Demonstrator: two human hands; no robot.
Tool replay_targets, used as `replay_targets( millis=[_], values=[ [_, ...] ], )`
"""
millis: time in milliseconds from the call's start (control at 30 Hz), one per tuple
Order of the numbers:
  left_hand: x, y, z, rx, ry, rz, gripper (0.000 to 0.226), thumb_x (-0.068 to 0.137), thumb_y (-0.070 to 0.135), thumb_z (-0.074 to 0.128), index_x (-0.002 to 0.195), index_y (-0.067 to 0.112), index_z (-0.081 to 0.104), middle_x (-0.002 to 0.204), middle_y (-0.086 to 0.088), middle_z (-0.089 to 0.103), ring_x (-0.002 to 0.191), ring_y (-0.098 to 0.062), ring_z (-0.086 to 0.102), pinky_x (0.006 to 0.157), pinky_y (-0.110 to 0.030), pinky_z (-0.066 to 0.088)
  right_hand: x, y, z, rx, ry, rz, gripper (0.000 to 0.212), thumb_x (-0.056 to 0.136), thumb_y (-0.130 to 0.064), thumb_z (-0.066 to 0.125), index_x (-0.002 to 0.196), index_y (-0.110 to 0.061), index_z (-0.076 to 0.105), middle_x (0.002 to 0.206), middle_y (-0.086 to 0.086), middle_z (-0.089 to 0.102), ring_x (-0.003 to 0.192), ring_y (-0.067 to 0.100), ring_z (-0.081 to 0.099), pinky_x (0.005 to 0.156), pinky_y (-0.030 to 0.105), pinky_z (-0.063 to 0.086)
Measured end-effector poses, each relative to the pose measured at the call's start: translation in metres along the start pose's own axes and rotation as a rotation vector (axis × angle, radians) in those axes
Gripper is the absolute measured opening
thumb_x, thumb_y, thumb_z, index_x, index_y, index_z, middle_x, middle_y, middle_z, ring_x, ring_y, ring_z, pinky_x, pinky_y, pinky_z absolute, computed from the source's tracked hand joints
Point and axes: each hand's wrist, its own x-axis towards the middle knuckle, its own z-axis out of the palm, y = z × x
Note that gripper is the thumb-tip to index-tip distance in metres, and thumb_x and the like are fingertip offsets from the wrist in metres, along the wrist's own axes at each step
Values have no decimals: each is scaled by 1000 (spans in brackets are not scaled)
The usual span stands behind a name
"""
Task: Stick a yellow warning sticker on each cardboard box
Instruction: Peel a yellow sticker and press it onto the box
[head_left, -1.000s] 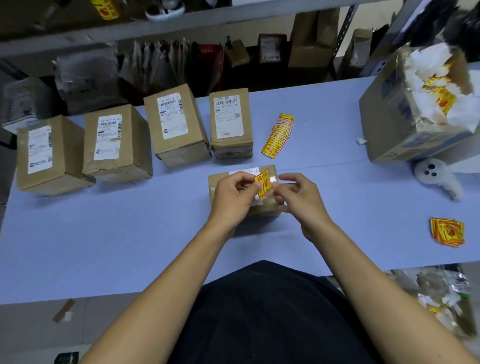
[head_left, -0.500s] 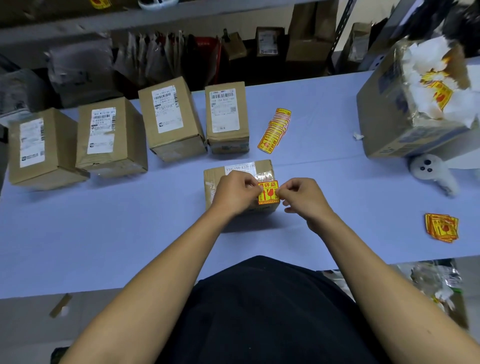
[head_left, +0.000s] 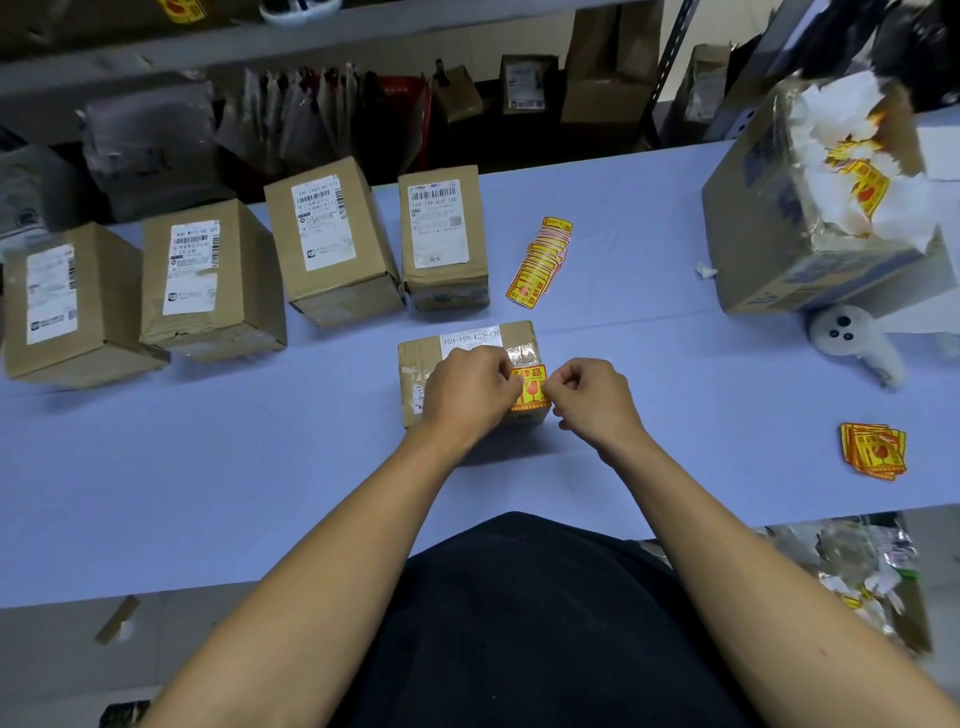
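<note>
A small cardboard box (head_left: 470, 339) lies on the blue table just in front of me. A yellow warning sticker (head_left: 531, 387) lies flat against its top near the right corner. My left hand (head_left: 465, 392) rests on the box with curled fingers pinching the sticker's left edge. My right hand (head_left: 595, 397) pinches the sticker's right edge with thumb and forefinger. Behind stand a row of several cardboard boxes (head_left: 332, 244) with white shipping labels and no yellow sticker showing on them.
A strip of yellow stickers (head_left: 540, 260) lies right of the row. A loose sticker stack (head_left: 874, 451) sits at the table's right front. A big open carton (head_left: 769, 223) of peeled backing paper and a white controller (head_left: 852, 343) stand at the right.
The sticker, held up above the box a second ago, has come down flat onto the box top. Both hands lowered with it and stayed on its edges.
</note>
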Motion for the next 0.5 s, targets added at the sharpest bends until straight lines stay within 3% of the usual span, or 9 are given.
replay_targets(
  millis=[167,333,500],
  values=[
    [2,1,3,127,21,63,18,86,32,58,84,17,69,82,-6,72,83,-31,64,64,-35,51,0,1,1,-15,-2,-4,17,86,-14,57,81,-2,68,81,15,71,82,32,70,74,54,59],
    [6,3,6,266,54,99,23,87,36,59,88,15,68,85,-11,70,86,-34,65,59,-32,36,3,2,0,-14,-20,7,17,86,-13,57,80,-1,68,80,14,72,75,31,72,70,52,61],
    [6,-18,2,329,125,66,63,80,65,65,116,15,57,107,-10,69,100,-32,62,65,-35,34,6,6,-2,3,-57,40,13,88,-17,60,78,-9,67,82,10,72,75,26,73,66,42,63]
  ],
)
